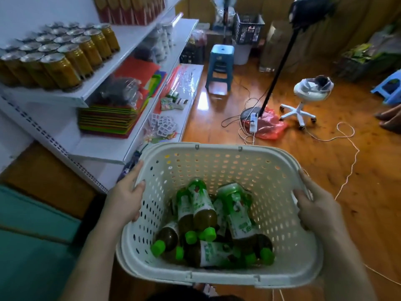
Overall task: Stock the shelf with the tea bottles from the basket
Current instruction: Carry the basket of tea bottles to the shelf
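I hold a cream perforated plastic basket point(219, 151) in front of me, above the wooden floor. My left hand point(124, 197) grips its left rim and my right hand point(314, 205) grips its right rim. Inside lie several tea bottles point(204, 208) with green caps and green-white labels, piled on their sides at the near end. The white shelf unit point(121, 40) stands to my left, with rows of amber bottles point(63, 55) on one tier.
Lower shelf tiers carry coloured paper stacks point(108, 120) and small packets. On the floor ahead are a blue stool point(220, 68), a black stand with a power strip point(252, 124), a red bag point(271, 127), a white swivel stool point(308, 98) and loose cables.
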`<control>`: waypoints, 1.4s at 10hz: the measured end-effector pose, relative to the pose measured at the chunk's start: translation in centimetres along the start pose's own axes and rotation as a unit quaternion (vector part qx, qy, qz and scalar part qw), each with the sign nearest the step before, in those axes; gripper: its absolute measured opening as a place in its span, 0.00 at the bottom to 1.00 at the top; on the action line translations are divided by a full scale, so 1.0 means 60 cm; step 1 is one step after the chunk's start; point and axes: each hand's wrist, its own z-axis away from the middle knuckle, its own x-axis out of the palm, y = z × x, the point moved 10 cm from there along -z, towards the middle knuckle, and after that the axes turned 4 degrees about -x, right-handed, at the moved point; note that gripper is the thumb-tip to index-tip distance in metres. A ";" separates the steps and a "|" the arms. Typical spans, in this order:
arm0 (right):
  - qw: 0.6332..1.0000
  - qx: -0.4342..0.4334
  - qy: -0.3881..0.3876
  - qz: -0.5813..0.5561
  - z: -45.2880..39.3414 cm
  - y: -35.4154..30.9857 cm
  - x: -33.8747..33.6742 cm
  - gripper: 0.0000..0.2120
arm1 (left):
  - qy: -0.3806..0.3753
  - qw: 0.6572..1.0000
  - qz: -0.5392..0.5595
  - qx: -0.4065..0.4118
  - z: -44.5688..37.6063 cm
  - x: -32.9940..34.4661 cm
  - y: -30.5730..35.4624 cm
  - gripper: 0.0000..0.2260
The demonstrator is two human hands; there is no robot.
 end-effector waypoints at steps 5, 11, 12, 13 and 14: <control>0.996 0.069 0.054 -0.018 -0.256 -0.035 0.056 0.28 | -0.068 0.996 -0.045 0.041 -0.373 0.126 0.180 0.26; 0.997 0.072 0.018 -0.030 -0.762 -0.109 0.137 0.29 | -0.050 0.998 -0.043 0.015 -0.774 0.285 0.412 0.27; 0.997 0.069 0.009 -0.022 -0.848 -0.131 0.144 0.28 | -0.041 0.998 -0.040 -0.003 -0.823 0.305 0.434 0.27; 0.998 0.054 -0.001 -0.034 -0.933 -0.170 0.160 0.28 | -0.033 0.999 -0.030 -0.002 -0.897 0.319 0.459 0.27; 0.998 0.063 -0.010 -0.005 -1.016 -0.197 0.182 0.26 | -0.028 0.999 -0.018 0.004 -0.980 0.343 0.489 0.27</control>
